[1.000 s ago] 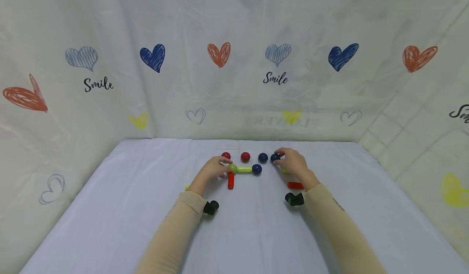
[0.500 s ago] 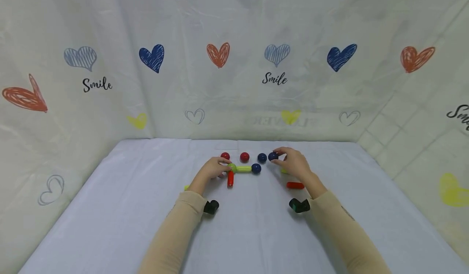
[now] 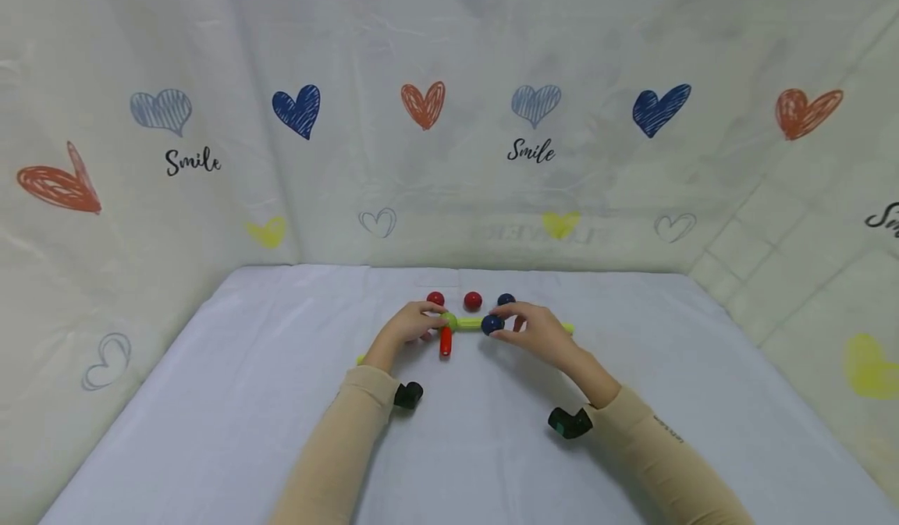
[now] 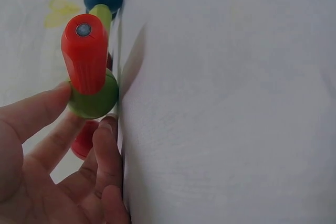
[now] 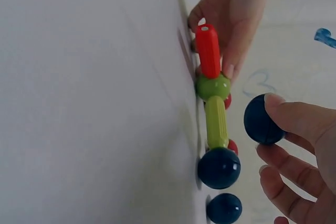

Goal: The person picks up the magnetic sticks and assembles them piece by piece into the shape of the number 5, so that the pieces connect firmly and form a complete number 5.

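- Red rod: nearest pc.; seated in green ball, free end twd. person, over bench.
- L hand: grip narrow, thumb & fingers pinching green ball.
- Lime rod: runs from green ball to fitted blue ball.
- R hand: grip pinching held blue ball. Chg. in last 0.5 s: ball moved from back row, leftward & twd. person, to near fitted blue ball; not touching it per R wrist view.
- Meaning (judged): held blue ball prob. selected for joining, not yet attached; L hand appears to steady the build.
- Back row, beyond hands: spare blue ball, red balls.
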`<state>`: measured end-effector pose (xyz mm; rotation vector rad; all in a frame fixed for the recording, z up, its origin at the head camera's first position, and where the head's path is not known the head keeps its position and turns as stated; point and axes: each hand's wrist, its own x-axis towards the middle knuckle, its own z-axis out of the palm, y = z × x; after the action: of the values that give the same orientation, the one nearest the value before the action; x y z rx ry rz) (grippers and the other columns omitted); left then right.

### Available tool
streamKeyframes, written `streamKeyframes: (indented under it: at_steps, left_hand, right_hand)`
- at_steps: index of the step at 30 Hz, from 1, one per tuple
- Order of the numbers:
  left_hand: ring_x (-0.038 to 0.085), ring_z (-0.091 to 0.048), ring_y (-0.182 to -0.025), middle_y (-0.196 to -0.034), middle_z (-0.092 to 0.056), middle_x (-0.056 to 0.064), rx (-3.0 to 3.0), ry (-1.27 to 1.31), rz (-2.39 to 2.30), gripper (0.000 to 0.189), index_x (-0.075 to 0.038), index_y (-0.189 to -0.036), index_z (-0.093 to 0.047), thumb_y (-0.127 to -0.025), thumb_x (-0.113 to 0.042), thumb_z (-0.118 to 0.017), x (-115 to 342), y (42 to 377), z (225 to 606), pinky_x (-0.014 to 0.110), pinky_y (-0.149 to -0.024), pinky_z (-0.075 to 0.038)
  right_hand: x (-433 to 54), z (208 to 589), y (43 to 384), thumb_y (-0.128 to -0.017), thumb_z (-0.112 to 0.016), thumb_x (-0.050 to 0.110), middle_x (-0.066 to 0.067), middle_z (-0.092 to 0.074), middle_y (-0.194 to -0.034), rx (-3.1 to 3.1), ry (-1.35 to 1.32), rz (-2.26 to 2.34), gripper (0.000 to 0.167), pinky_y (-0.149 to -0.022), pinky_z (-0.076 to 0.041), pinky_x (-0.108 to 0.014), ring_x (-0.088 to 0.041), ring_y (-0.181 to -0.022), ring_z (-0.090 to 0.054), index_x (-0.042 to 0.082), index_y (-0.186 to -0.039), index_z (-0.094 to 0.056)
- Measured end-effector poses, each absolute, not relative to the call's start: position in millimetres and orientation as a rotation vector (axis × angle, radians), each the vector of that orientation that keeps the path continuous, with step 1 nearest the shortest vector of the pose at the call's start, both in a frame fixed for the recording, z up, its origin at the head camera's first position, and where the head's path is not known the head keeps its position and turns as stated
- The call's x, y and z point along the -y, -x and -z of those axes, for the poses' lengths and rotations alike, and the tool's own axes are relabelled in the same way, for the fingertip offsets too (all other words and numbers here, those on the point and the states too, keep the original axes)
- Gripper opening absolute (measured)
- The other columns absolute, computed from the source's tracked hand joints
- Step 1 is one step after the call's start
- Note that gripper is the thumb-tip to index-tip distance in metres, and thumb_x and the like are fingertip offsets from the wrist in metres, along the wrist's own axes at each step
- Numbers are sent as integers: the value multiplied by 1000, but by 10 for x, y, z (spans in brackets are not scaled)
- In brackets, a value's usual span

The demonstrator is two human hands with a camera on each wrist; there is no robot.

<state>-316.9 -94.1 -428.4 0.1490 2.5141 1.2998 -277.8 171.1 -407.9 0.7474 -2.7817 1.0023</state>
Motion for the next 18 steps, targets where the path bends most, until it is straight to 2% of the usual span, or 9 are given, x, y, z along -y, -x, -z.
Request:
streamKeyframes:
  at_steps: [7, 18]
  left_hand:
    - [21, -63, -84, -118, -65, 9, -2533, -148, -1286, 40, -11, -134, -67, -101, -32, -66, 937, 3165, 4306, 28, -68, -44]
    - [21, -63, -80, -112, -67, 10, -2510, -196, -1317, 36, -8, -132, -67, -101, -28, -66, 954, 3175, 4282, 27, -66, -44]
  right_hand:
    - [-1597, 4125, 2718, -88, -83, 22, -4, -72, -106, 2812, -833, -998, 38, -65, -48, -26, -17, -83, -57, 9, -123, -74]
    - [-1461, 4184, 2652, -89, -83, 24, -1, -72, -106, 2831, -971, -1030, 38, -67, -50, -26, -14, -82, -58, 12, -123, -73]
